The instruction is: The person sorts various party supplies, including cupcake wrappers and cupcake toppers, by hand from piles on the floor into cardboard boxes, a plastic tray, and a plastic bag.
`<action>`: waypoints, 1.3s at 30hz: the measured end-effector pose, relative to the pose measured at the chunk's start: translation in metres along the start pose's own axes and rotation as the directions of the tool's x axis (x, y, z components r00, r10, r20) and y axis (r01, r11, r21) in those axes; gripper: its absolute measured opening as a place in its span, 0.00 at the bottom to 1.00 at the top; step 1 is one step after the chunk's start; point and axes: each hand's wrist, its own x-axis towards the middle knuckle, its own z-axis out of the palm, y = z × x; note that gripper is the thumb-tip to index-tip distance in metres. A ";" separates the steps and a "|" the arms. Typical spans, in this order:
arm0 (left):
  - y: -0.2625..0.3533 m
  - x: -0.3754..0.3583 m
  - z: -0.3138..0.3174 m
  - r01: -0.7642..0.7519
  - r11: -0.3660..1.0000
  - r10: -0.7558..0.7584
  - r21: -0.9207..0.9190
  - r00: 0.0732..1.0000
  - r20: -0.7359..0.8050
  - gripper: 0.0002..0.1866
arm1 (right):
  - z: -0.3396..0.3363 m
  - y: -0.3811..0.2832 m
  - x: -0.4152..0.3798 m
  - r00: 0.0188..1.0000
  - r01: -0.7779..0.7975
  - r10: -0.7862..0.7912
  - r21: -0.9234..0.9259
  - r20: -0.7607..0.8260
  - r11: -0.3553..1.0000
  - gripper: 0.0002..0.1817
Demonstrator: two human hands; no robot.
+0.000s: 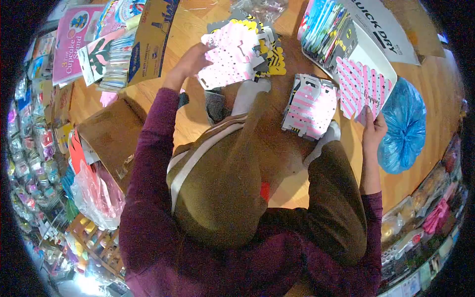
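Observation:
My right hand (374,128) pinches the lower edge of a pink-and-white striped card piece (360,84) with a scalloped top and dark lettering. The card overlaps the front of a white bin (378,59) in this view. At the left, my left hand (195,60) grips the edge of a white-and-pink star-patterned card piece (230,57). Under and behind it lie yellow, black and grey patterned card pieces (274,57). Between my legs sits a stack of flat pink-and-white cards (310,108) with die-cut handles.
A tan box (151,44) of packaged goods stands at upper left beside a pink cupcake stand pack (71,44). A blue plastic bag (403,126) lies at right. An open brown carton (111,131) and shelves of small packets (34,168) are at left.

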 end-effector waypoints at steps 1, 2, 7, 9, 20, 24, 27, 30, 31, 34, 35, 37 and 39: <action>-0.009 0.005 0.005 -0.312 0.929 0.337 0.200 0.936 -0.102 0.24 | 0.001 -0.001 0.000 1.000 -0.006 0.006 0.002 -0.002 1.000 0.12; 0.007 0.004 0.001 -0.311 0.930 0.335 0.197 0.937 -0.101 0.24 | 0.001 -0.001 0.000 1.000 -0.008 0.008 0.000 0.000 1.000 0.12; 0.070 -0.015 -0.011 0.203 0.934 -0.171 -0.293 0.976 0.133 0.24 | 0.000 0.003 0.003 1.000 -0.009 0.009 0.024 -0.007 1.000 0.12; 0.081 -0.024 -0.016 0.215 0.823 -0.209 -0.525 0.975 0.072 0.23 | -0.003 0.007 0.003 0.999 -0.025 0.026 0.058 -0.018 0.998 0.12; 0.159 -0.004 0.100 0.381 0.195 0.206 -0.904 0.885 0.418 0.17 | -0.019 0.011 0.013 0.979 -0.085 0.084 0.001 -0.187 0.996 0.10; 0.167 -0.003 0.127 0.434 0.564 0.160 -0.702 0.777 0.609 0.18 | -0.015 0.004 0.013 0.977 -0.097 0.115 0.104 -0.181 0.990 0.11; 0.161 -0.004 0.147 0.491 0.491 0.018 -0.720 0.820 0.572 0.16 | -0.015 0.012 0.012 0.984 -0.066 0.087 0.136 -0.156 0.989 0.10; 0.148 0.005 0.169 0.268 0.834 -0.002 -0.482 0.875 0.484 0.20 | -0.016 0.015 0.009 0.987 -0.077 0.086 0.069 -0.134 0.995 0.09; 0.139 0.010 0.185 0.219 0.906 -0.029 -0.363 0.886 0.463 0.21 | -0.018 0.018 0.009 0.984 -0.096 0.107 0.080 -0.143 0.992 0.08; 0.149 0.014 0.179 0.092 0.980 0.004 -0.174 0.875 0.484 0.28 | -0.018 0.017 0.009 0.984 -0.117 0.130 0.110 -0.122 0.987 0.07; 0.152 0.014 0.180 0.111 0.980 -0.019 -0.167 0.880 0.474 0.28 | -0.018 0.015 0.009 0.983 -0.123 0.136 0.107 -0.124 0.987 0.07; 0.157 0.016 0.182 0.075 0.990 0.000 -0.120 0.849 0.529 0.28 | -0.015 0.011 0.009 0.987 -0.108 0.124 0.147 -0.104 0.983 0.07; 0.153 0.017 0.186 0.039 0.998 0.000 -0.058 0.830 0.558 0.28 | -0.015 0.010 0.010 0.989 -0.085 0.098 0.115 -0.114 0.990 0.07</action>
